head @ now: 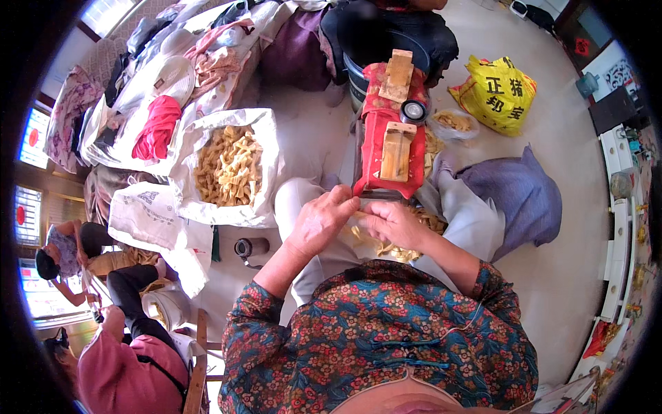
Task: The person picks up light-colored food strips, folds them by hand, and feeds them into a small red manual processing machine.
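My left hand [327,216] and my right hand [394,222] meet above my lap, fingertips close together. Between them shows a small part of a thin tan strip [361,213], pinched by the fingers of both hands; the rest is hidden. Just beyond my hands is a narrow bench covered with red cloth [370,150]. On the cloth lie a near wooden block [396,155] with a lengthwise groove and a far wooden block [398,77]. A round dark-rimmed container [414,111] sits between the blocks. Below my hands, several tan curled strips [398,252] lie between my legs.
A white sack [269,171] full of tan knotted pieces [230,168] stands left, near a dark flask [252,246]. Right are a yellow bag [499,95], a clear bag [453,124] and purple cloth [512,196]. Other people [134,362] sit at left; another [382,31] is opposite.
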`<state>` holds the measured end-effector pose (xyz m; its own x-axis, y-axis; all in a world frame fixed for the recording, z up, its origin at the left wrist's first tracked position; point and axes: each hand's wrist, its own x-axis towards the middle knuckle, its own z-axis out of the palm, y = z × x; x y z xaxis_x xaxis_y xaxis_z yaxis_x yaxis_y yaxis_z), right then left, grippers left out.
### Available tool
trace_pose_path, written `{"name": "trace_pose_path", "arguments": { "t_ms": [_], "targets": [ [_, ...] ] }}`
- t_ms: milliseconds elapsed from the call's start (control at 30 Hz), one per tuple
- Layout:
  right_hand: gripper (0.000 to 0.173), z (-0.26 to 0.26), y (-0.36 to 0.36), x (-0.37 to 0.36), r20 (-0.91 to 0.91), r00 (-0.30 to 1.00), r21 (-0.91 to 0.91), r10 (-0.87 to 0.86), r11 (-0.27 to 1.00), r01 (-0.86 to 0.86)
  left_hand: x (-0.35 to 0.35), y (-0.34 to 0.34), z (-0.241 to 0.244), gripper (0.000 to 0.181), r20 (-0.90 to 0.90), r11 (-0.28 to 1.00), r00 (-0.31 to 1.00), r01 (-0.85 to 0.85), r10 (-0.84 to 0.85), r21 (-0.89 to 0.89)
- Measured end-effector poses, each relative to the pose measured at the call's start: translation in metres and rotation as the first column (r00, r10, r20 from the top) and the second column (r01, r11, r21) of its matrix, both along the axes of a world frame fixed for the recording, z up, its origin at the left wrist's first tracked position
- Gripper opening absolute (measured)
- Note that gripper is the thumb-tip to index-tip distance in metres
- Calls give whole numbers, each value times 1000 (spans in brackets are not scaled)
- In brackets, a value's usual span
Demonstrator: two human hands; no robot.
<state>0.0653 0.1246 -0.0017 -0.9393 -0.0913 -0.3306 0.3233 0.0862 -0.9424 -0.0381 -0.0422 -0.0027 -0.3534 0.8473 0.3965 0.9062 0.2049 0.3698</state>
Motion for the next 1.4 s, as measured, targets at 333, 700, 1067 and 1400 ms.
{"name": "trace_pose_path", "arguments": {
  "t_ms": [333, 700, 1067, 1400],
  "targets": [
    [22, 7, -2, 38, -319, 938, 87, -134, 982, 169, -14, 32, -46, 5, -82, 983, 996, 40, -26, 181],
    [21, -28, 75, 14, -365, 848, 163, -384, 871, 464, -5, 74, -36, 22, 232, 995, 971, -72, 53, 75],
    [22, -14, 35, 21, -386, 863, -27, -327, 939, 344, -25, 80, -49, 15, -247, 1000, 969, 17, -18, -6],
    [25, -40, 86, -8, -489, 770, 324, -410, 734, 597, -31, 95, -54, 21, 939, 986, 336, -124, -67, 115]
  ]
}}
